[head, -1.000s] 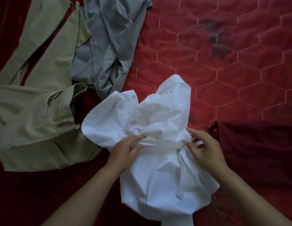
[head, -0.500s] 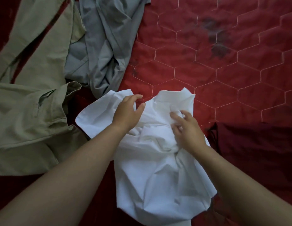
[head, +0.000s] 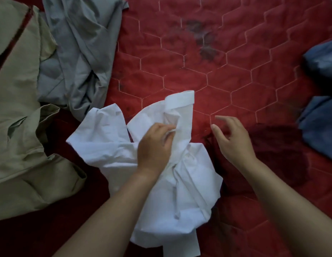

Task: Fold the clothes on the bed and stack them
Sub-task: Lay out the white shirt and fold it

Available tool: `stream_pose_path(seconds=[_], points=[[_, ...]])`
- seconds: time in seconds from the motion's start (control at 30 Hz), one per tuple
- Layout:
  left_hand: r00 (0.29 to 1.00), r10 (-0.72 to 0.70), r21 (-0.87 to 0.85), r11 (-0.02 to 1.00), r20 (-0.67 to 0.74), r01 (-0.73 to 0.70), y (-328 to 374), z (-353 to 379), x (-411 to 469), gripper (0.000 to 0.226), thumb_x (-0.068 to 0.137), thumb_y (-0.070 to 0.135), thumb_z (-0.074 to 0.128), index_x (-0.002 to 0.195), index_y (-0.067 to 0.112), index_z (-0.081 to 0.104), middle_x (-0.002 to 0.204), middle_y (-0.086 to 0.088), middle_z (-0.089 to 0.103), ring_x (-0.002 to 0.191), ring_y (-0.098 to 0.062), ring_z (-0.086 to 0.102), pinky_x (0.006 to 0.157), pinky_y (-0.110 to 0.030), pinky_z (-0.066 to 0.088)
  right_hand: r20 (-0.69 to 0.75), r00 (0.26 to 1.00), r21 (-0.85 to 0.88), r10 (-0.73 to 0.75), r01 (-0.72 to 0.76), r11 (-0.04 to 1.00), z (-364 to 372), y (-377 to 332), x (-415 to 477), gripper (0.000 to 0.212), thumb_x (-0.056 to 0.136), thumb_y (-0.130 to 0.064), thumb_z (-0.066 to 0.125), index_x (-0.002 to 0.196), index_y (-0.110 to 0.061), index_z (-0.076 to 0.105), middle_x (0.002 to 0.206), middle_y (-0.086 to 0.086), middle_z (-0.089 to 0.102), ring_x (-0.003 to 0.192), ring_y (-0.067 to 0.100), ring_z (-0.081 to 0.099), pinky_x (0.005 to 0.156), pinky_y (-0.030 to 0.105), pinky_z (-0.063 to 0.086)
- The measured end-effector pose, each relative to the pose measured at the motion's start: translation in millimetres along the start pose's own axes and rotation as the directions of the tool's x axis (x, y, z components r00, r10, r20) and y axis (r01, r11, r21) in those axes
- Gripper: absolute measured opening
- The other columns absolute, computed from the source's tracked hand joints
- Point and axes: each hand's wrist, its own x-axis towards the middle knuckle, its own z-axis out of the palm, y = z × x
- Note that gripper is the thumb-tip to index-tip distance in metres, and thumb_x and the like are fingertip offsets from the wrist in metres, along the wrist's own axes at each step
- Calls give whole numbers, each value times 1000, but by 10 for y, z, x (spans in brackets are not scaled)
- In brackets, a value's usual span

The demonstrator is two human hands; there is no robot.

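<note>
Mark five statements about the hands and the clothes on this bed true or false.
1. The left hand grips the white shirt. True.
2. The right hand grips the white shirt too. False: its fingers are spread and it holds nothing.
3. A grey garment lies next to the khaki garment. True.
4. The white shirt is folded flat. False: it lies crumpled.
5. The blue garment lies at the left edge of the view. False: it is at the right edge.
</note>
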Motion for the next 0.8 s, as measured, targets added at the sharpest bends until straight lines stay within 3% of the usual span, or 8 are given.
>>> stream_pose_path(seconds=[0.1,0.17,0.23,0.37,0.5,0.6,0.7,0.8], points=[[958,27,-65,998,286,-9,334,380,-253,20,84,12,64,102,17,71,99,-1,67,92,-15,60,79,-21,41,-38,999,-25,6,-7,1000,-317,117,-84,29,89,-29,59,116,-18,61,109,-7,56,92,4,52,78,11,36],[885,-20,-54,997,466,50,464,608,-417,24,89,22,59,112,22,66,109,3,64,102,-14,59,87,-25,43,-41,998,-24,47,-48,999,-490,224,-148,28,89,-28,60,114,-17,62,107,-4,59,83,4,53,73,6,34],[833,-54,-26,996,550,82,533,736,-525,29,92,30,54,120,27,61,116,8,60,108,-9,54,92,-25,41,-29,995,-34,93,-94,995,-595,332,-232,27,88,-27,61,112,-15,63,105,-2,61,79,1,52,70,0,32],[913,-19,-69,996,407,52,506,675,-360,26,89,29,57,115,28,60,107,17,55,95,2,50,82,-12,36,33,978,-48,208,-206,977,-522,459,-404,30,87,-33,61,113,-18,62,103,-1,61,86,9,54,73,14,35],[943,41,55,997,330,-63,216,539,320,19,89,21,58,106,21,64,102,5,61,84,-7,52,74,-17,34,106,927,-6,360,-361,933,-186,423,-469,39,87,-44,57,116,-19,58,110,-2,60,98,16,57,82,29,44],[935,76,185,972,346,-147,-23,643,942,20,90,19,56,109,17,64,108,-3,62,98,-20,56,84,-26,38,73,905,87,418,-424,902,57,400,-426,34,86,-49,54,103,-20,60,100,-4,63,89,15,58,77,33,48],[872,130,313,900,472,-304,-158,929,1314,35,91,27,52,126,20,55,128,-6,52,120,-26,43,101,-38,33,9,897,149,442,-438,886,240,426,-371,29,87,-43,55,100,-17,59,96,-1,64,88,19,59,75,36,48],[851,111,412,838,514,-358,-173,1183,1342,40,92,40,48,129,26,50,127,-5,50,119,-26,41,97,-41,33,-26,897,180,441,-430,885,323,470,-367,20,89,-33,55,97,-15,56,93,3,65,86,23,59,72,35,46]])
